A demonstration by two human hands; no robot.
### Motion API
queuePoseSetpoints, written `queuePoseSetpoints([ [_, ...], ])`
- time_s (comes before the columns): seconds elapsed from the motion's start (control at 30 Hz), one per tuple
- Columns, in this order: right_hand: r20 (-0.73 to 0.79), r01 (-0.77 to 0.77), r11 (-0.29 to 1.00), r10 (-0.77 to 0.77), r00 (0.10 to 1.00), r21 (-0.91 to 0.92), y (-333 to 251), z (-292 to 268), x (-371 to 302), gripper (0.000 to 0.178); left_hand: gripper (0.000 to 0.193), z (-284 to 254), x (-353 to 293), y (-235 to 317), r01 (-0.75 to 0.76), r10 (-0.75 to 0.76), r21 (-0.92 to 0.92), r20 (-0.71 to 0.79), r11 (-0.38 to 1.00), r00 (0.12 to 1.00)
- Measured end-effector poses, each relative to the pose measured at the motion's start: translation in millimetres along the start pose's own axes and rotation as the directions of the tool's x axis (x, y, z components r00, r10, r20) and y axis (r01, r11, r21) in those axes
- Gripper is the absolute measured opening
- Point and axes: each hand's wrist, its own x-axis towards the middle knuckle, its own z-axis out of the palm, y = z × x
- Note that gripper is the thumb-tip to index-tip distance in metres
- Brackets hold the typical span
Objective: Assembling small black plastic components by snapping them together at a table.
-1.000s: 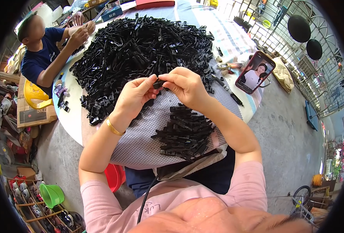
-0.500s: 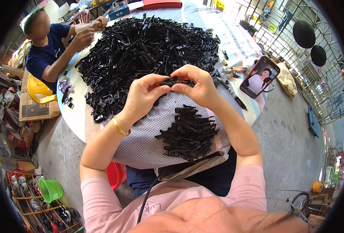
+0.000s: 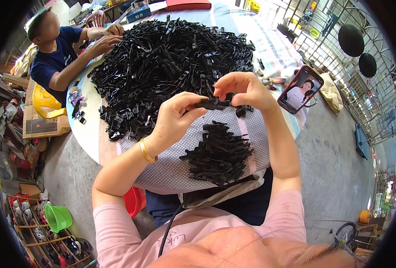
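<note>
Between the thumb and fingers of my left hand (image 3: 173, 117) is a black clip (image 3: 214, 104), held roughly level above the near part of the table. My right hand (image 3: 250, 91) hovers by the clip's right end, thumb and fingers apart, with nothing visibly gripped. Behind both hands spreads a big heap of black clips (image 3: 162, 58). A smaller pile of black clips (image 3: 218, 154) lies closer to me on the dotted tablecloth (image 3: 162, 167). Their exact kind is too small to make out.
A phone (image 3: 300, 90) playing a video leans at the table's right. Across the left edge, a co-worker (image 3: 57, 58) has both hands at the heap. A red box (image 3: 188, 4) and a blue box (image 3: 138, 14) sit at the back. A red bucket (image 3: 133, 201) stands below the table.
My right hand has come off the clip and moved right, its fingers opening. My left hand has shifted slightly right and down, still holding the clip. The co-worker's hands have moved onto the heap.
</note>
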Motion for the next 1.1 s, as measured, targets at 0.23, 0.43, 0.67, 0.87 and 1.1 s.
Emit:
queuePoseSetpoints([
  [0.23, -0.151, 0.068, 0.782, -0.203, 0.967, -0.619, 1, 38, 7, 0.02, 0.02, -3, 3, -3, 0.135, -0.173, -0.245, -0.142, 0.96, 0.975],
  [0.43, 0.101, 0.299, 0.595, -0.343, 0.934, -0.746, 9, 42, 8, 0.015, 0.023, -19, 10, -1, 0.257, -0.259, 0.033, 0.099, 0.966, 0.961],
  [0.67, 0.029, 0.208, 0.56, -0.312, 0.95, -0.802, 12, 59, 8, 0.018, 0.023, -15, 8, 4, 0.372, -0.387, 0.109, 0.18, 0.922, 0.904],
  [0.87, 0.049, 0.239, 0.427, -0.41, 0.911, -0.872, 10, 67, 9, 0.02, 0.025, -19, 12, 0, 0.44, -0.424, -0.04, 0.202, 0.897, 0.883],
  [1.1, 0.074, 0.21, 0.27, -0.439, 0.895, -0.94, 10, 79, 7, 0.02, 0.027, -15, 11, -2, 0.505, -0.471, -0.194, 0.197, 0.841, 0.86],
])
